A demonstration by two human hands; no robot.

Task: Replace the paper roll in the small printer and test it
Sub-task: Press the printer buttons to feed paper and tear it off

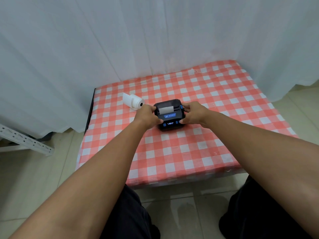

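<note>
A small black printer (170, 116) with blue buttons sits on the red-and-white checked table (189, 152). A short strip of white paper sticks out of its top slot, and its front display is lit. My left hand (146, 114) grips the printer's left side, thumb by the lower left corner. My right hand (193, 112) grips its right side, fingers by the blue side latch and thumb near the lower right button. A white paper roll (135, 102) lies on its side to the left of the printer, its loose end trailing back.
White curtains (120, 40) hang close behind and to both sides of the table. A white perforated metal rail (25, 140) lies on the tiled floor at the left. My dark-trousered knees are below the table's front edge.
</note>
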